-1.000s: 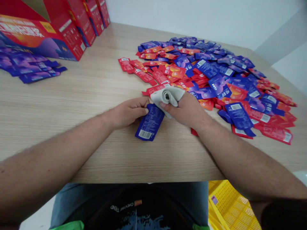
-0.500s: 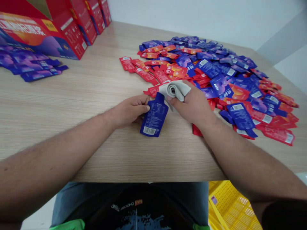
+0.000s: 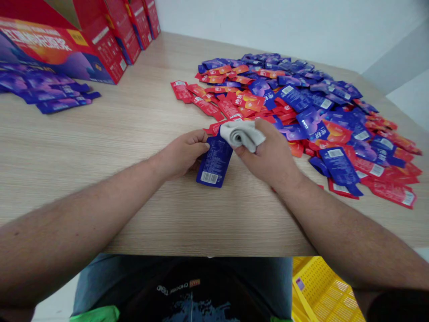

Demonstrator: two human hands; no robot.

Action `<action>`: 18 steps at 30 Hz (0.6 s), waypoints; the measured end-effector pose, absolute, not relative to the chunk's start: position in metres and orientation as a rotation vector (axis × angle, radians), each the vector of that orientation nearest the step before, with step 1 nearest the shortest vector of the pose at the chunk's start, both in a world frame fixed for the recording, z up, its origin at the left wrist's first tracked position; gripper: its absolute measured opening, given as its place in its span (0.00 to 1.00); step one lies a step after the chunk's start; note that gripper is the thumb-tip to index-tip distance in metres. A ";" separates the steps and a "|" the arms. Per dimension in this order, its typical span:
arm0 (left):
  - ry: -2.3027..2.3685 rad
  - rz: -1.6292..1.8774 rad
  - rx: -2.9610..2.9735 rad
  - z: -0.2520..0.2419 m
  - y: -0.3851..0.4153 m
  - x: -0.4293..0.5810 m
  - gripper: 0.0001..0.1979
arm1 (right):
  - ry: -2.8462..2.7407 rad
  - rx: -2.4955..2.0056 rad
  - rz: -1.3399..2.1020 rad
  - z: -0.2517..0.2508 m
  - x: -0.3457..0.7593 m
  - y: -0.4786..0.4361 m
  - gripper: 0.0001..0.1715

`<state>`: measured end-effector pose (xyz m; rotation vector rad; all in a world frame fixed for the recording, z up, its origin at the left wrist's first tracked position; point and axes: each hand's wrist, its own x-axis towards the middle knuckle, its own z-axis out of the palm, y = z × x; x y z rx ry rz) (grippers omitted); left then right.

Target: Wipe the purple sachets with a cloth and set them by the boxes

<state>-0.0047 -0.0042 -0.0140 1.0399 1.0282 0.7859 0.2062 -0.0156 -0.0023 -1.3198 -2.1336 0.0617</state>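
On the wooden table [image 3: 100, 197], just in front of a large heap, a blue pouch [image 3: 214, 164] lies slightly tilted, barcode end toward the person, its top end under a rolled grey cloth [image 3: 241, 135]. Left hand [image 3: 181, 155] grasps the pouch along its upper side, fingers curled over the edge, thumb out of sight. Right hand [image 3: 270, 154] is clenched around the cloth, with the roll's spiral end showing, and the cloth sits on the pouch's top. Keeping the pouch pinned flat while working the cloth along it, clear of the holding fingers, should stop it sliding. Beyond lies the heap of red and blue pouches [image 3: 301, 107], its near edge by the blue pouch. Far left, purple pouches [image 3: 43, 91] lie beside red cartons [image 3: 63, 49]; a yellow crate [image 3: 325, 290] sits below the table's near edge.
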 end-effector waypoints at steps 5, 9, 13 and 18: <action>0.996 0.834 1.061 -0.016 -0.003 -0.006 0.07 | -2.567 -1.107 0.365 -0.009 0.185 -0.040 0.17; 0.935 0.758 1.114 -0.017 -0.001 -0.010 0.06 | -2.510 -1.093 0.367 -0.012 0.194 -0.028 0.16; 0.918 0.714 1.073 -0.017 -0.002 -0.013 0.06 | -2.238 -1.290 0.192 -0.011 0.205 -0.011 0.13; 0.966 0.745 1.057 -0.020 -0.001 -0.011 0.05 | -2.577 -0.991 0.425 -0.008 0.192 -0.031 0.15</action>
